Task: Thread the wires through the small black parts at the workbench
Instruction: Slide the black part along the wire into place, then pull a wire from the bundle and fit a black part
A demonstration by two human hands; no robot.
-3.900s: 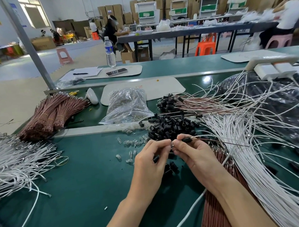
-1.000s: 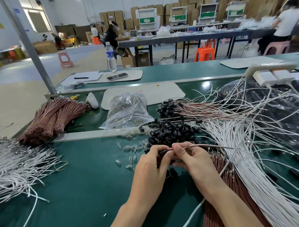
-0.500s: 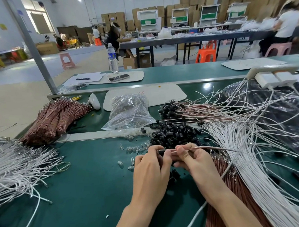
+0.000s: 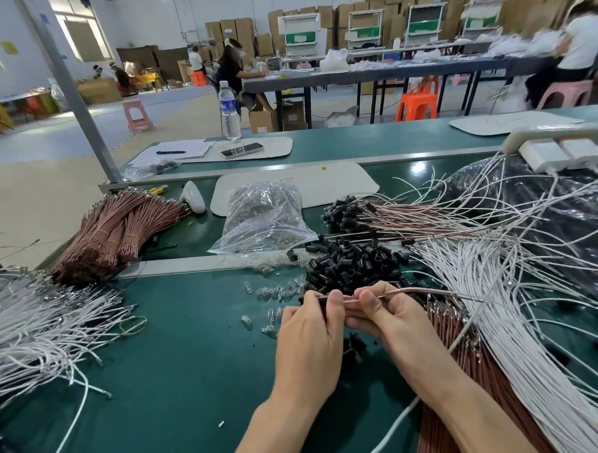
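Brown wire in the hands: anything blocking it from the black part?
Nothing visible. The right hand pinches the brown wire, the left hand pinches the black part, and the wire runs bare between the two thumbs. The entry point itself is hidden under the left thumb.

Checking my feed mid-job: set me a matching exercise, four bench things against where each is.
1 tied reddish-brown wire bundles
2 clear plastic bag
3 pile of small black tubular parts
4 thin pinkish wire

a pinched by left hand and right hand
b just beyond the hands
c left, beyond the loose white wires
d centre, at the white mat's near edge

Pairs: 1-c, 2-d, 3-b, 4-a
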